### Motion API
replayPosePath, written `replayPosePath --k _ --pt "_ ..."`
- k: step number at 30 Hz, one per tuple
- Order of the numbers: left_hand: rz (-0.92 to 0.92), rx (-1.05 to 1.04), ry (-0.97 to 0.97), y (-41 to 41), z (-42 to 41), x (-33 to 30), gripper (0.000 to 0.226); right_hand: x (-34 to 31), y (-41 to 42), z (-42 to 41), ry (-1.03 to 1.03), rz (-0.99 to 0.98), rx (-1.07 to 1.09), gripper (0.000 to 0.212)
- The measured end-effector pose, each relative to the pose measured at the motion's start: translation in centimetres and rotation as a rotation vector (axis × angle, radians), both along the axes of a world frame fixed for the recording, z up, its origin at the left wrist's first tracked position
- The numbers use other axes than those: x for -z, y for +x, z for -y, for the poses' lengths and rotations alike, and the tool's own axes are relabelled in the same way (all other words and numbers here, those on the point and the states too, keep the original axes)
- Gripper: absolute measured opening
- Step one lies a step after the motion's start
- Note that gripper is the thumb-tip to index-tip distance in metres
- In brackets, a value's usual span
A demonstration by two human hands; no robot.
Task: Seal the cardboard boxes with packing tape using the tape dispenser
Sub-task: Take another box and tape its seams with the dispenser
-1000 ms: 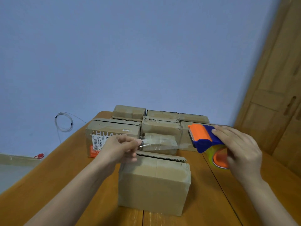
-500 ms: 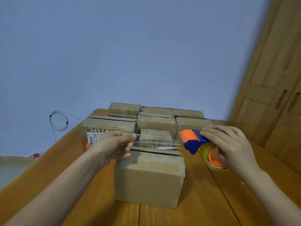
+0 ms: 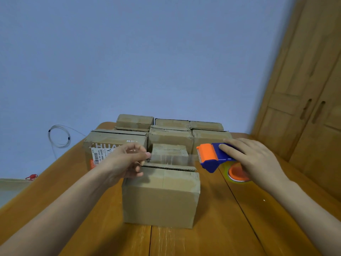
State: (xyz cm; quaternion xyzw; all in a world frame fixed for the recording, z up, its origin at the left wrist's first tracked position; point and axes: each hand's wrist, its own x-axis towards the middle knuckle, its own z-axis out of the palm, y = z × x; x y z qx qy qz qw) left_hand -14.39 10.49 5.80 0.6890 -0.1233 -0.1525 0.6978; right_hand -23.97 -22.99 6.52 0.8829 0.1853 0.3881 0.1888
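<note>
A plain cardboard box (image 3: 160, 196) stands nearest me on the wooden table (image 3: 230, 228), its top flaps slightly raised. My right hand (image 3: 252, 159) grips the blue and orange tape dispenser (image 3: 212, 157) just right of the box's top. My left hand (image 3: 127, 161) pinches the free end of the clear tape strip (image 3: 171, 158), which stretches across above the box top to the dispenser's orange head. An orange-cored tape roll (image 3: 238, 174) shows under my right palm.
Several more cardboard boxes (image 3: 171, 139) are packed together behind the near one, the left one (image 3: 110, 143) bearing a printed label. A wooden wardrobe (image 3: 310, 100) rises at the right. A coiled white cable (image 3: 59, 135) hangs on the blue wall.
The tape strip between my hands has grown longer as the dispenser drew away to the right. My left hand has kept hold of the tape end above the box's left edge.
</note>
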Motion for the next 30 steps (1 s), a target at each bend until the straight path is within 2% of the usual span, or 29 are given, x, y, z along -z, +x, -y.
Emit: replayPosePath --k 3,7,12,18,25,30 --pt "-0.063 0.003 -0.052 -0.3 0.0 0.0 0.034 0.0 -0.4 0.1 -0.005 0.03 0.001 0.088" --pt "-0.104 0.08 -0.021 -0.8 0.1 -0.5 0.027 0.1 -0.6 0.6 -0.011 0.088 -0.005 0.084" --pt "-0.209 0.095 -0.011 -0.8 0.1 -0.5 0.036 -0.2 -0.8 0.5 -0.016 0.15 -0.033 0.077" --pt "-0.218 0.07 0.028 -1.1 0.1 -0.8 0.016 -0.3 -0.8 0.1 -0.026 0.141 -0.04 0.082" --pt "0.037 -0.118 0.175 -0.2 -0.3 -0.3 0.033 0.0 -0.4 0.1 -0.005 0.067 -0.023 0.089" --pt "0.233 -0.194 0.239 0.3 -0.1 -0.1 0.025 0.6 -0.1 0.2 -0.054 -0.013 -0.023 0.088"
